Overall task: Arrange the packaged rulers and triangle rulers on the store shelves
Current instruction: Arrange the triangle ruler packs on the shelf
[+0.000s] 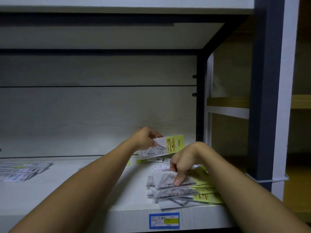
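Two hands are at work over the right end of a white shelf [70, 187], sorting a loose heap of packaged triangle rulers [176, 190] that lies near the shelf's front edge, above a blue-bordered price label [164, 220]. The left hand [145, 138] is raised toward the back panel and pinches one packet [165, 146], clear film with a yellow header card, held tilted above the shelf. The right hand [184, 161] is curled down on the heap, thumb pressing its top packet, so neither is free. A second, flatter group of packets [23, 169] lies well apart at the shelf's left end. The step in hand looks like pulling packets from the jumble one by one; next the lifted packet needs a squared-up place, probably stacked with its like, while the right hand steadies or lifts the next one.
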